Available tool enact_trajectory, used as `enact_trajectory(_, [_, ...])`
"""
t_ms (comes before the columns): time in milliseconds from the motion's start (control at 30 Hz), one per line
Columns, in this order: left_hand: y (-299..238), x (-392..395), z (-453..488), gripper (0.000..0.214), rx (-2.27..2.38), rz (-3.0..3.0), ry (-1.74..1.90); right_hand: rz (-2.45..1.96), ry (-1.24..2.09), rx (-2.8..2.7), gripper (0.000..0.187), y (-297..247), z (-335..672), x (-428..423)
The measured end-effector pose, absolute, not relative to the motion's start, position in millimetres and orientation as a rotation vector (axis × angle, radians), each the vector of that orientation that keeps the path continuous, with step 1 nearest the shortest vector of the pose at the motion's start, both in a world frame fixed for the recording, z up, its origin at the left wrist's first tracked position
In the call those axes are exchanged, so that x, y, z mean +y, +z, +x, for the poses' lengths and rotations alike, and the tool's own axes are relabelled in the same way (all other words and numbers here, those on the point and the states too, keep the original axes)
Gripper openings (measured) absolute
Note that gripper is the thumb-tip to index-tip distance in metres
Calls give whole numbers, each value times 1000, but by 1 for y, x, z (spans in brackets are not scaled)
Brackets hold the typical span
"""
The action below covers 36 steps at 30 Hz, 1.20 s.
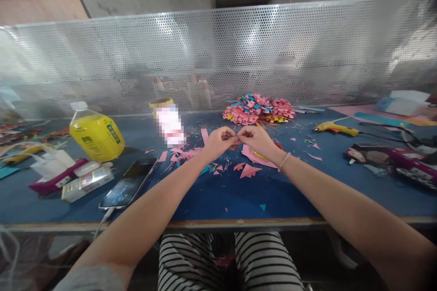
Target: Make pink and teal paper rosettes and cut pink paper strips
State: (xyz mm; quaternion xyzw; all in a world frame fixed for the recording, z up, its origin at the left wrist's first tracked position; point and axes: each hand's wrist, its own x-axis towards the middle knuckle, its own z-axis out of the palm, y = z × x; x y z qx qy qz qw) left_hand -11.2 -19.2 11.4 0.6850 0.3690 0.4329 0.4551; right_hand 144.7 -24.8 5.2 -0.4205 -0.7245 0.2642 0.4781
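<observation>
My left hand and my right hand meet above the middle of the blue table, fingertips pinched together. Between them is a small piece of pink paper, mostly covered by the fingers. Under my right hand lies a larger pink paper piece, along with a yellow and red item that the hand partly hides. Cut pink scraps and shreds are strewn around both hands. Just behind them sits a heap of fringed paper pieces in pink, blue and yellow.
On the left stand a yellow drink bottle, a phone on a cable and a small box. A propped, blurred-out screen is behind. To the right lies a yellow glue gun. A perforated metal screen closes the back.
</observation>
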Motion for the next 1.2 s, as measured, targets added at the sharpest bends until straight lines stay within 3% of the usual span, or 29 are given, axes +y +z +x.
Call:
enact_trajectory(267, [38,-17,-27,4,970,2000,1055,-1042,694,-1733,12,6,146,-20])
enact_trajectory(400, [45,-16,-32,4,1026,2080,1094,-1010,879,-1611,14,9,148,-20])
enact_trajectory(700, [21,-8,-27,7,1046,1728,1274,-1076,824,-1550,16,10,165,-11])
enact_trajectory(900, [13,-16,-13,2,1026,1559,1279,-930,1066,-1611,25,-1,142,-22])
enact_trajectory(1033, [13,-21,-8,6,982,1477,1201,-937,928,-1581,23,-4,138,-21])
enact_trajectory(1200, [12,-23,-8,11,978,1519,1056,-916,1002,-1521,23,-1,140,-20])
